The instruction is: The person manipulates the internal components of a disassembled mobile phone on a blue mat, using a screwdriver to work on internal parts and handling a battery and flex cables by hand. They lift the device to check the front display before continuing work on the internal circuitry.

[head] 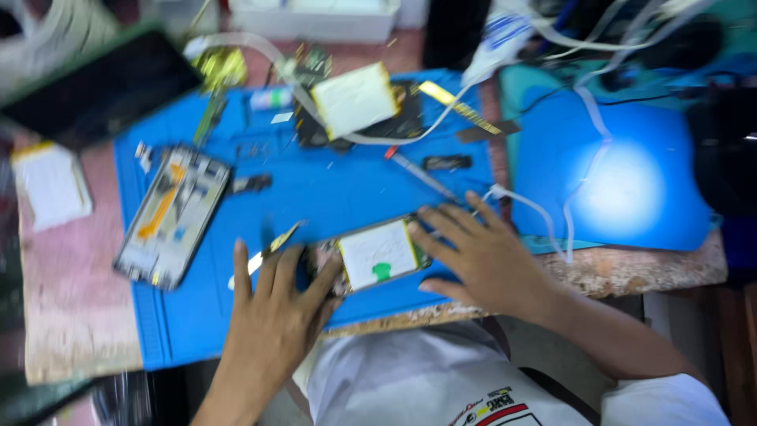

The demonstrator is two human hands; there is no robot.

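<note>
An opened phone (377, 254) with a white battery and a green tab lies near the front edge of a blue work mat (331, 197). My left hand (272, 312) rests flat on the mat, its fingers touching the phone's left end. Fingers spread, my right hand (481, 252) presses on the phone's right end. A thin metal tool (268, 251) lies just beyond my left fingers. The picture is blurred by motion.
A second opened phone frame (169, 214) lies at the mat's left. Another device with a white battery (355, 102), cables and small parts sit at the back. A lit blue pad (623, 185) is at the right, a dark tablet (98, 87) at the back left.
</note>
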